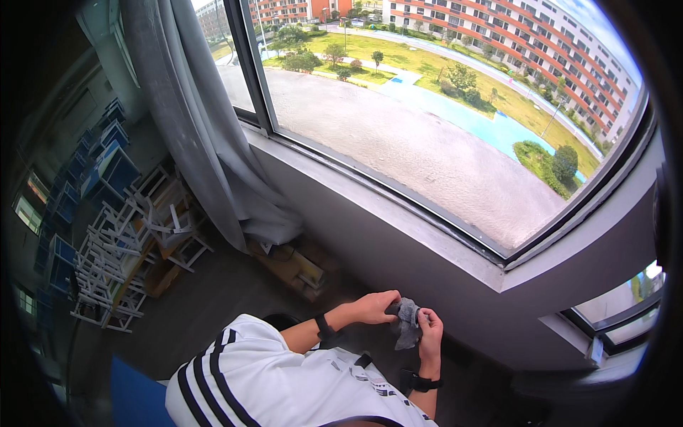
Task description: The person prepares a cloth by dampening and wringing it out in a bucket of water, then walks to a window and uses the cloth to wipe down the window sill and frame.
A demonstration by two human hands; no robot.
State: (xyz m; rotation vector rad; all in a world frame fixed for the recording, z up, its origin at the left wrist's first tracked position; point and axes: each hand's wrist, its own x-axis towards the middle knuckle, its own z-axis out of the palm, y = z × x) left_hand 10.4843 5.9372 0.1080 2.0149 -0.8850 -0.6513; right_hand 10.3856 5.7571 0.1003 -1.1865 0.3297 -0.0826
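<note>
A crumpled grey cloth (408, 323) is held between my two hands, in front of my chest and below the window sill. My left hand (380, 307) grips its left upper part, where something dark shows by the fingers. On the other side, my right hand (430, 326) pinches the cloth's right edge between thumb and fingers. The lower end of the cloth hangs loose. Whether something is wrapped inside the cloth I cannot tell. Both wrists wear black bands.
A large window (384, 176) with a pale sill (453, 240) lies ahead, a grey curtain (197, 123) at its left. Cardboard (291, 272) lies on the floor below the curtain. Stacked white-legged stools (117, 251) and blue desks (109, 171) stand left. A smaller window (624, 315) is at right.
</note>
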